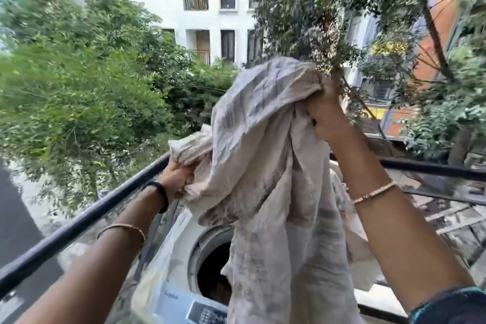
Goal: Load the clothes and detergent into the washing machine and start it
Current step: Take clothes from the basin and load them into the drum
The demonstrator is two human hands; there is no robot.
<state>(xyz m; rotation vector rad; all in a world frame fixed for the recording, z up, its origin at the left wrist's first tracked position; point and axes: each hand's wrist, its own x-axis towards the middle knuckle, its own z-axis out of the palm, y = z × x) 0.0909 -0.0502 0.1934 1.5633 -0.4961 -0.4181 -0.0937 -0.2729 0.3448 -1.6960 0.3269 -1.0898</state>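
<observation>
My left hand (pixel 175 179) and right hand (pixel 324 110) grip a pale cloth (pixel 263 144) above the washing machine (pixel 200 265)'s open drum; loading is underway, detergent and starting remain.

no text can be read with certainty: the small word (pixel 171 296) printed on the front edge of the washing machine (pixel 180 242) and the tiny markings on its dark control panel (pixel 207 313) are both too blurred to make out.

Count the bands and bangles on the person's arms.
3: black band at the left wrist; left gold bangle further up that forearm; right gold bangle near the right wrist. Upper arms are out of frame, so more may be hidden.
</observation>
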